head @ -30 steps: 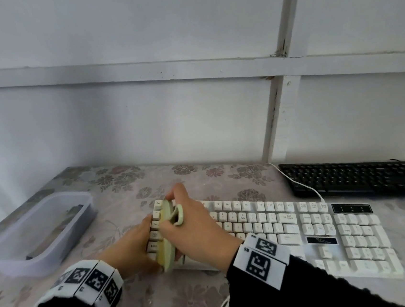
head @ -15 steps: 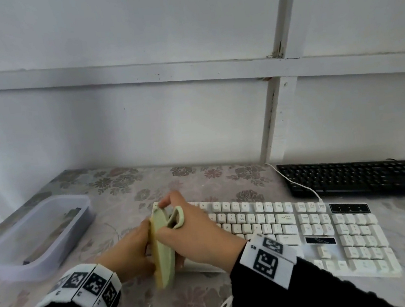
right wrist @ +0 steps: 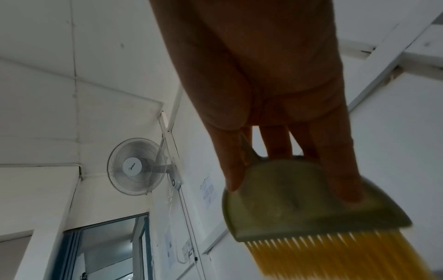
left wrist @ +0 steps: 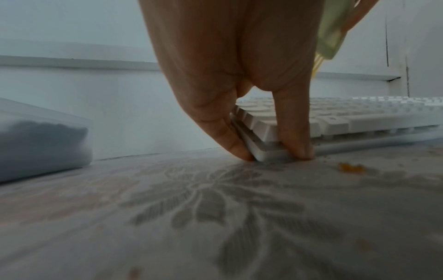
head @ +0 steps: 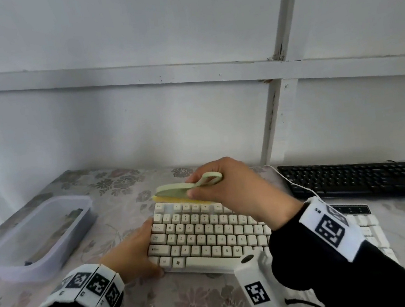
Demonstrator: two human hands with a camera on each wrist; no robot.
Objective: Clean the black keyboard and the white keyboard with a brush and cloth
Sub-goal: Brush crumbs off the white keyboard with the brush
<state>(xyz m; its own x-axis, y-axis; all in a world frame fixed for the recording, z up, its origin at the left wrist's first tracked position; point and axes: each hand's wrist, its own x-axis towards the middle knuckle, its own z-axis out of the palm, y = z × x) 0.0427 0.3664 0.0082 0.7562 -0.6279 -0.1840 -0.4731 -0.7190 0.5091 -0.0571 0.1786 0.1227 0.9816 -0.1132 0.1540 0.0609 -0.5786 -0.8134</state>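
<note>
Fingers [right wrist: 335, 170] of your right hand [head: 235, 190] are pinching the brush [head: 175, 190] over the white keyboard [head: 205, 235]; your left hand [head: 132, 255] is gripping its corner.

brush [head: 175, 190]: pale green body, yellow bristles | keyboard [head: 205, 238]: cream-white keys | second keyboard [head: 356, 179] at 2 o'clock: black | tablecloth [head: 115, 187]: grey-pink floral print | tub [head: 54, 226] at 9 o'clock: translucent lilac-grey | sleeves [head: 360, 284]: black | wristbands [head: 90, 285]: white with black square markers | wall [head: 143, 124]: white
</note>
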